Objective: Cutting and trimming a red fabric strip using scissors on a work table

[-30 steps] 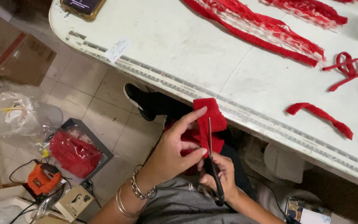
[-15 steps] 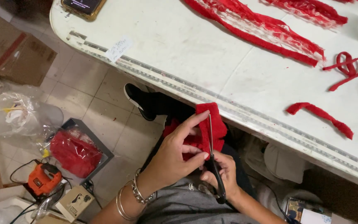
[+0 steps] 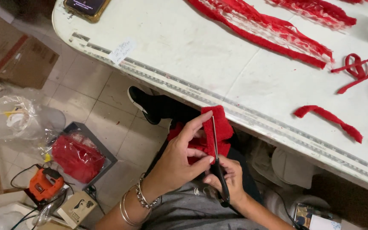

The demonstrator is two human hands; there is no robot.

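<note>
My left hand (image 3: 179, 155) grips a piece of red fleece fabric (image 3: 222, 127) just below the edge of the white table (image 3: 218, 55). My right hand (image 3: 231, 181) holds black-handled scissors (image 3: 216, 157) whose blades point up into the fabric, partly closed along a cut. Bangles sit on my left wrist. The lower part of the fabric is hidden behind my left fingers.
On the table lie long red fabric strips (image 3: 269, 30), a looped red strip (image 3: 354, 70), a short red strip (image 3: 329, 119), a phone (image 3: 86, 6) and a paper note (image 3: 122, 50). On the floor: a bin of red scraps (image 3: 77, 157), a plastic bag (image 3: 15, 121), an orange jigsaw (image 3: 43, 185), a cardboard box (image 3: 18, 53).
The fabric has shifted slightly in my left hand and the scissor blades have moved a little further along the red fabric. Everything on the table stays put.
</note>
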